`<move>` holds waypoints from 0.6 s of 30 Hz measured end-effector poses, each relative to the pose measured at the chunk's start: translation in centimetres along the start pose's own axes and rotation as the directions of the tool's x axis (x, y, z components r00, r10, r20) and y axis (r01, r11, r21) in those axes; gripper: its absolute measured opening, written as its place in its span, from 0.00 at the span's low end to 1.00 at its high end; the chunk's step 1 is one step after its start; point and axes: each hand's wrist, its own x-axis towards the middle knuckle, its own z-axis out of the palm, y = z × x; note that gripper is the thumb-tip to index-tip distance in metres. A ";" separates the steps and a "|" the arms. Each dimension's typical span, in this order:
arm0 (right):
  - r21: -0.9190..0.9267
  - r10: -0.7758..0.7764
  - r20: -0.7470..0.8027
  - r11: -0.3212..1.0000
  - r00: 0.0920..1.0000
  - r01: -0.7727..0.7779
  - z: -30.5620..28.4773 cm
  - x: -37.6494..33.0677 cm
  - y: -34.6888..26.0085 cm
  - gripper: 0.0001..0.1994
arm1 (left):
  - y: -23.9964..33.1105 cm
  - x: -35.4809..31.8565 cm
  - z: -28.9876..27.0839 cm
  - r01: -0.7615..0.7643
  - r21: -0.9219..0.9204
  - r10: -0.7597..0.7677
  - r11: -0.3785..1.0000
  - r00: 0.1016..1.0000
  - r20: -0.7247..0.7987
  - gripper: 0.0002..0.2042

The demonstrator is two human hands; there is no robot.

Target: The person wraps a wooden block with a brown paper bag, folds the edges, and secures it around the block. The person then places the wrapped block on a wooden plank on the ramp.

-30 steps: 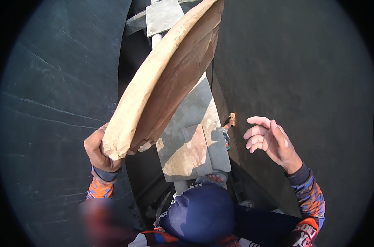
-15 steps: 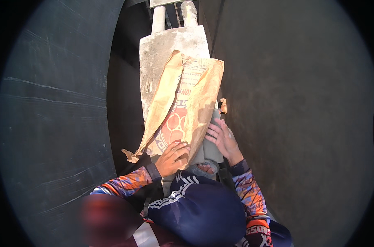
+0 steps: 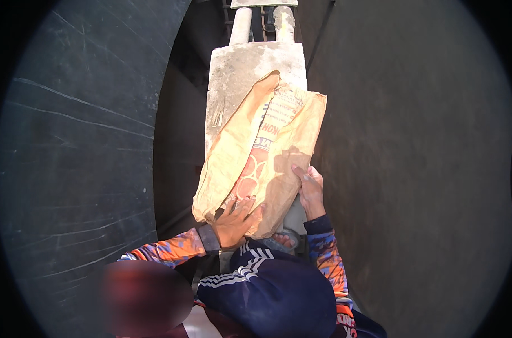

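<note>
We have both hands on one brown paper sack [image 3: 261, 163], which lies lengthwise on a dusty grey block [image 3: 239, 73] just ahead of us. Our left hand [image 3: 236, 221] is spread flat, fingers open, pressing on the sack's near lower corner; it clamps nothing that we can see. Our right hand [image 3: 309, 188] lies along the sack's right edge, fingers extended and lightly curled over the paper; whether the thumb grips underneath we cannot tell.

The sack runs away from our hands, its far end reaching past the block's right side, so part of it overhangs a dark gap [image 3: 174, 163].

What we judge could go wrong: the sack is wider than the block under it, and neither hand has a closed hold. If we ease the pressure, it could slide off to the right or tip into the gap on the left. The paper looks creased and limp, so a hard push at the corner might tear it.

Counting: one sack, one grey block, two pale pipes [image 3: 240, 25] standing beyond the block, two large dark curved walls [image 3: 70, 141] to either side of our hands, and one dark blue cap [image 3: 273, 293] below them.
</note>
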 end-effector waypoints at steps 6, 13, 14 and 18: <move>-0.204 -0.182 -0.062 0.965 0.981 0.166 0.1 1.1 0.9 0.11 | 0.7 5.6 -4.3 -0.087 -0.526 -0.138 0.846 0.917 -0.373 0.37; -0.571 -0.373 -0.162 0.791 0.914 0.221 1.5 -0.4 0.4 0.08 | -0.1 17.9 3.1 0.109 -0.616 -0.479 0.780 0.738 -0.475 0.31; -0.608 -0.395 -0.147 0.759 0.907 0.232 2.0 -0.7 0.2 0.07 | -0.5 18.3 4.0 0.103 -0.552 -0.439 0.828 0.732 -0.521 0.28; -0.140 -0.331 -0.100 0.938 0.938 0.316 3.6 -2.6 -0.6 0.14 | -0.9 17.5 5.6 0.116 -0.360 -0.313 0.926 0.770 -0.557 0.23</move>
